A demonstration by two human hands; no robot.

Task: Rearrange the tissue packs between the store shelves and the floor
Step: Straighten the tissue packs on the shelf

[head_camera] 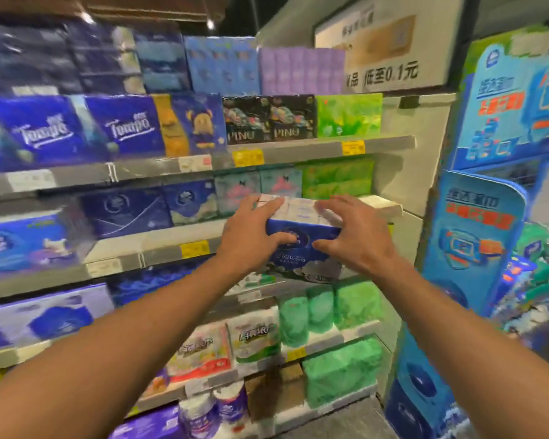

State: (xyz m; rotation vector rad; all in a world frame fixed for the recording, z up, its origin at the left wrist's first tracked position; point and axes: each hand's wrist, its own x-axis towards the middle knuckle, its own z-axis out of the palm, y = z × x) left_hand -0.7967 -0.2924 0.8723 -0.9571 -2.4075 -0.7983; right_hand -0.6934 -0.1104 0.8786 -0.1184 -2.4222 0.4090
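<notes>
A blue and white tissue pack [303, 245] sits at the front edge of the third shelf [159, 245], its white top facing up. My left hand [251, 229] grips its left top corner, thumb on the blue front and fingers over the top. My right hand [352, 232] grips the right top corner the same way. Both my arms reach forward from the bottom of the view. Behind the pack stand teal packs [257, 188] and green packs [336, 180].
Shelves full of blue, purple and green tissue packs run across the view, with green packs [343, 372] on the low shelves. A blue cardboard display stand [469, 236] rises at the right. A strip of grey floor [355, 419] shows at the bottom.
</notes>
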